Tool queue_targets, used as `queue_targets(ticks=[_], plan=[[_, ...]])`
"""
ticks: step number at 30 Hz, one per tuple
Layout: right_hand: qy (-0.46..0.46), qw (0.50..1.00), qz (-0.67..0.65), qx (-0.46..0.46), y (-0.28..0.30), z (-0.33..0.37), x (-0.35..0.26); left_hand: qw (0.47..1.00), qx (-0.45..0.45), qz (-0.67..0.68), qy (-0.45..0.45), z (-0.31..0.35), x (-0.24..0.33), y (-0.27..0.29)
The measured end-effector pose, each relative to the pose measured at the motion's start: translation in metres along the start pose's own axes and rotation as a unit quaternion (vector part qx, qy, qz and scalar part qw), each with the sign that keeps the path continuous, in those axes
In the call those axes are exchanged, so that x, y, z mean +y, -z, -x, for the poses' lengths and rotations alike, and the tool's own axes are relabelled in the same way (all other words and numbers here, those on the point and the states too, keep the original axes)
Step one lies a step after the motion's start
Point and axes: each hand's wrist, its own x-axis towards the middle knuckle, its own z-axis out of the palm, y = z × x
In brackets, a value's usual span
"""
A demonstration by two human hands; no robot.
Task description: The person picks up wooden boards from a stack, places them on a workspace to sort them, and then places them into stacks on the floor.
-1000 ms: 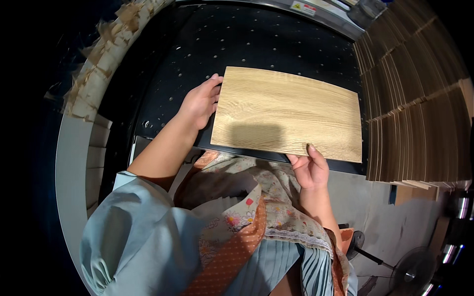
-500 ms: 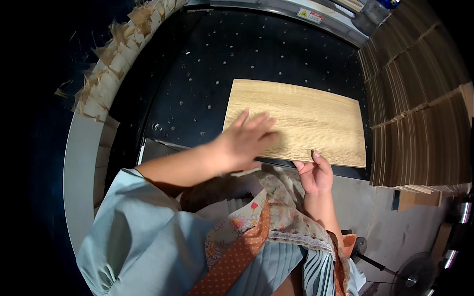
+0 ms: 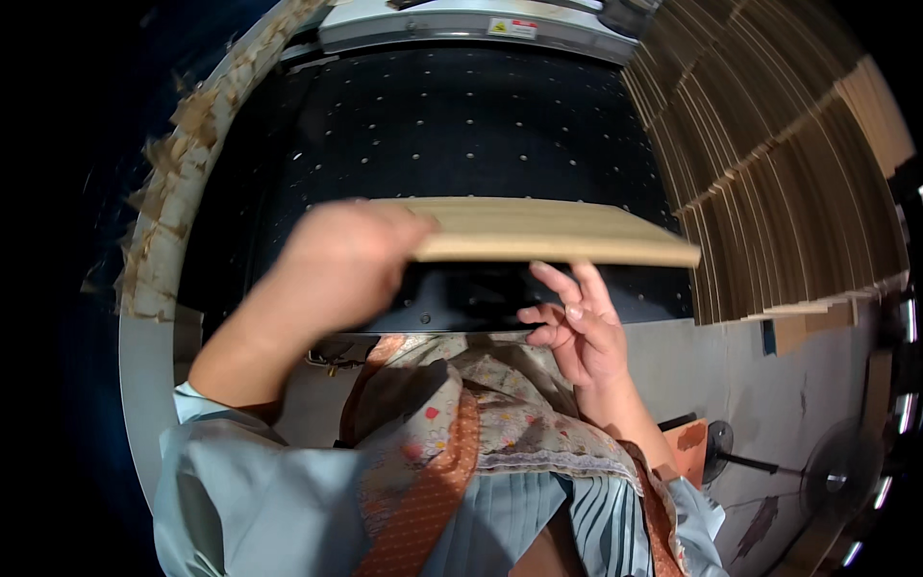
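A light wood-grain board [image 3: 538,229] is tilted up above the black studded table, its long near edge turned toward me. My left hand [image 3: 351,252] grips the board's left end, blurred by motion, with the thumb side on the near corner. Just under the near edge is my right hand [image 3: 585,332], palm up with its fingers spread and partly curled. Its upper fingertips touch or nearly touch the board's underside; I cannot tell which.
The black table [image 3: 413,106] has rows of small pale studs and a grey machine rail [image 3: 433,31] behind it. Stacked brown boards [image 3: 760,173] stand along the right. A rim with torn tape [image 3: 178,163] curves along the left. At lower right is a round-based stand [image 3: 835,476].
The board has gone from lying nearly flat to tilted, near edge toward me. My left hand has moved from its face to its left end. My right hand has loosened its pinch and spread its fingers.
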Motion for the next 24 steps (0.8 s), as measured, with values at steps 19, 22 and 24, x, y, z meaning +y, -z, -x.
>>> queue_targets(ticks=[19,22,24], plan=[[-0.089,0.980,0.159,0.076,0.021,0.011,0.009,0.971,0.007,0.160,0.180,-0.129,-0.142,0.004],[-0.074,0.981,0.170,0.058,0.030,0.009,0.013,0.975,0.014,0.147,0.167,-0.130,-0.136,0.005],[-0.069,0.981,0.175,0.042,0.031,0.008,0.017,0.975,0.018,0.143,0.171,-0.127,-0.130,0.007]])
